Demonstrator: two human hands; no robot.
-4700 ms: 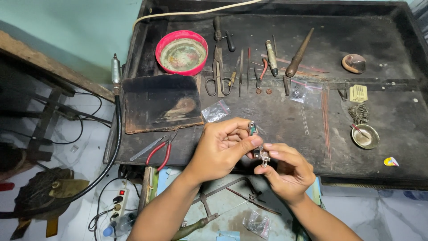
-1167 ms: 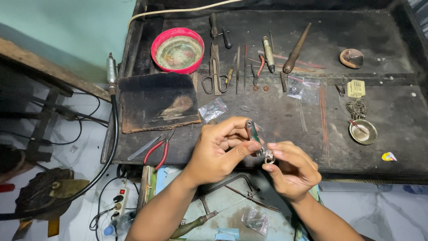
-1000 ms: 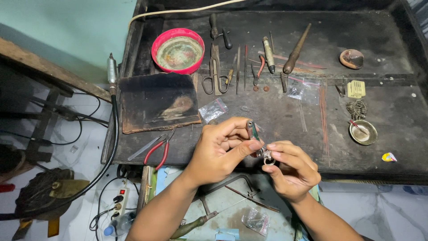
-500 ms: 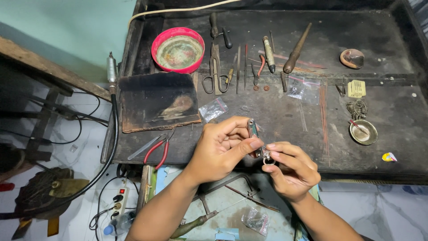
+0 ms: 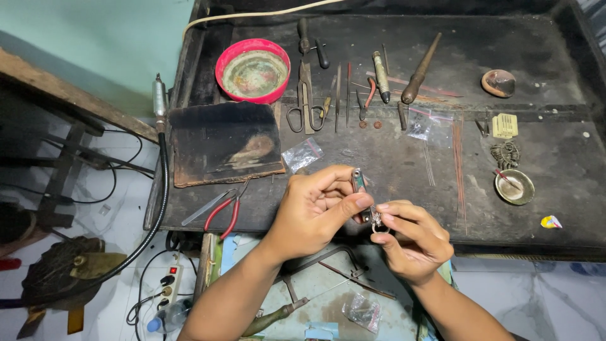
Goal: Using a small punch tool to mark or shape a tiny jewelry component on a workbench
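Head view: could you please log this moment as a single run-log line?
left hand: holds small pliers | right hand: pinches small metal ring | pliers' grip at ring | above dark workbench

A small metal clipper-like tool (image 5: 360, 184) stands nearly upright above a small silvery ring (image 5: 377, 222) touching its lower end.

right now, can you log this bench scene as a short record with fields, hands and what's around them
left hand: left hand pinches a small narrow tool between thumb and fingers
right hand: right hand holds a small metal ring piece at its fingertips, against the tool's tip
surface: dark worn workbench
near left hand: red-handled pliers, small clear bag, charred block
far side: red bowl, scissors, wooden-handled tools
right side: small metal dish
below bench: power strip
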